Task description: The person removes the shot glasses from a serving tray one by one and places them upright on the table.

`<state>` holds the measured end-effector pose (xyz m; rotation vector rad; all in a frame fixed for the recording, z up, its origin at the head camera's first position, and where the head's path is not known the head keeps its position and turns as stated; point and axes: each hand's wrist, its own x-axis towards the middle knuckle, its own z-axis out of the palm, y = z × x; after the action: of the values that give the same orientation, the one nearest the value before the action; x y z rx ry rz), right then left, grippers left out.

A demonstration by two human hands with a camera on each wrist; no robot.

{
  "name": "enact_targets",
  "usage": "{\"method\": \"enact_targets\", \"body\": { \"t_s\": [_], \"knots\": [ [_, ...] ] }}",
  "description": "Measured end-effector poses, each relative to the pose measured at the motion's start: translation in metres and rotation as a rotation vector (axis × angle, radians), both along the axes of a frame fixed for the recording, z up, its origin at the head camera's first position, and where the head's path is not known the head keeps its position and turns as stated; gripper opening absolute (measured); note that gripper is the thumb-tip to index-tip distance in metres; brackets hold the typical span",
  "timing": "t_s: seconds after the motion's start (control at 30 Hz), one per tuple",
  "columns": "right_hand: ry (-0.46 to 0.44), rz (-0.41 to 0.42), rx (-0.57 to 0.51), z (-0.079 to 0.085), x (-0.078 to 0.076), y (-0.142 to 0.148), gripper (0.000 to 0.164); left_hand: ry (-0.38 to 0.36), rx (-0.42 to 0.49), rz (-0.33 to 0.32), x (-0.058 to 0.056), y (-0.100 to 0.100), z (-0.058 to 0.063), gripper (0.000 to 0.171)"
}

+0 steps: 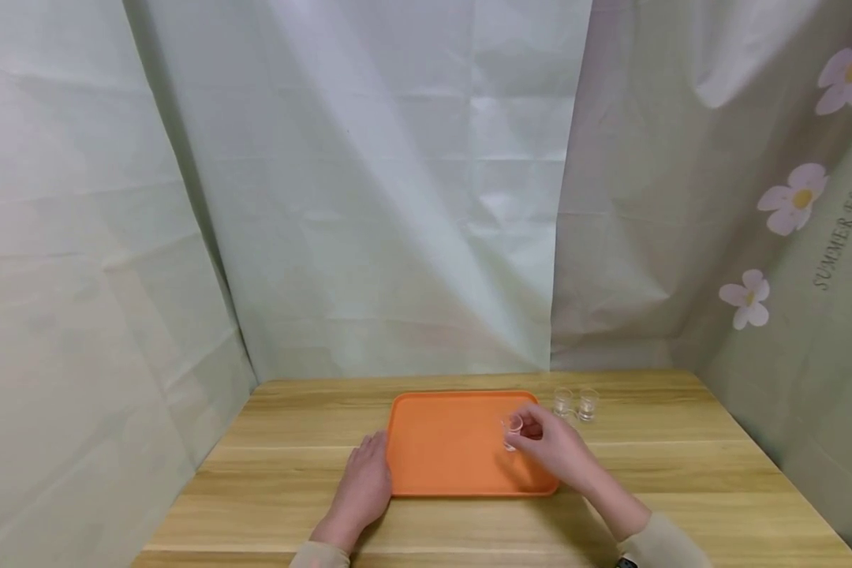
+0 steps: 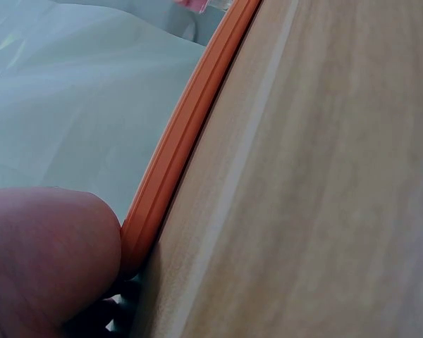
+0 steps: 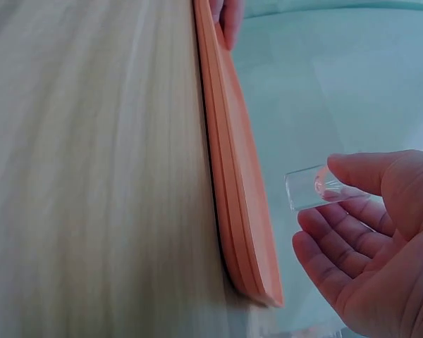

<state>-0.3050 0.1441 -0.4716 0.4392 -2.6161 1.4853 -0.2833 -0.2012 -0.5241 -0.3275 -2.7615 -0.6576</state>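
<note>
A small clear shot glass (image 1: 513,432) is pinched between the thumb and fingers of my right hand (image 1: 559,448), over the right part of an orange tray (image 1: 443,446). In the right wrist view the glass (image 3: 304,189) is held above the tray's rim (image 3: 233,197), with the thumb on one side and the fingers on the other. My left hand (image 1: 364,483) rests against the tray's left side, fingers extended forward. Close up in the left wrist view, part of that hand (image 2: 49,253) touches the corner of the tray's edge (image 2: 176,151).
Two more clear shot glasses, one (image 1: 562,401) beside the other (image 1: 588,405), stand on the wooden table (image 1: 291,442) just right of the tray's far corner. Pale green sheets (image 1: 369,197) hang behind and at both sides.
</note>
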Motion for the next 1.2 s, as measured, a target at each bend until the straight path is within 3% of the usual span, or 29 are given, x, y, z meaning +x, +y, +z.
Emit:
{"method": "enact_targets", "body": {
  "t_s": [0.43,0.7,0.9,1.2],
  "knots": [
    [-0.007,-0.033,0.053,0.002,0.024,0.048,0.024,0.048,0.024,-0.01,-0.002,-0.001,-0.006,0.046],
    [-0.003,-0.083,0.077,0.003,0.031,0.077,0.028,0.008,0.01,-0.001,0.0,0.0,0.0,0.046],
    [0.015,-0.122,0.121,0.004,0.031,0.099,0.035,0.022,0.029,-0.007,0.0,0.0,-0.002,0.046],
    [-0.003,-0.166,0.18,0.003,0.02,0.122,0.034,0.007,0.04,-0.006,-0.001,-0.002,-0.004,0.048]
  ]
}}
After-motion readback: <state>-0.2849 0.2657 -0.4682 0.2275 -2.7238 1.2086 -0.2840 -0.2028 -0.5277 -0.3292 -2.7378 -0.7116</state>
